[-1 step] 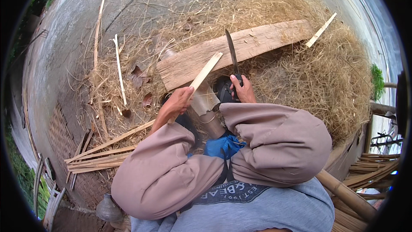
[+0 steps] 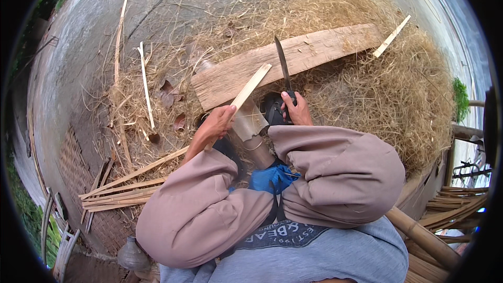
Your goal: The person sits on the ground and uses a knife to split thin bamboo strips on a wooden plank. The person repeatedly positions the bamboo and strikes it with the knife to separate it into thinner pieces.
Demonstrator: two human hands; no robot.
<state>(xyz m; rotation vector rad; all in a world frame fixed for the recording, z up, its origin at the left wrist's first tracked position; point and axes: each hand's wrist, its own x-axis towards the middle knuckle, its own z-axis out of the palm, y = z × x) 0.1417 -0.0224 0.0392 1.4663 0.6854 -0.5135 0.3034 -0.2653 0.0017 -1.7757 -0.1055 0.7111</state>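
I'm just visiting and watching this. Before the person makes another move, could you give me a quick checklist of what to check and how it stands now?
1. Left hand gripping the strip: ok.
2. Right hand around the handle of the knife: ok.
3. Left fingers away from the blade: ok, a gap shows between them.
4. Board free of scraps: not ok, a few small bits lie on it.
5. Ground free of litter: not ok, shavings lie around the board.
6. Blade sharp: cannot tell from this view.
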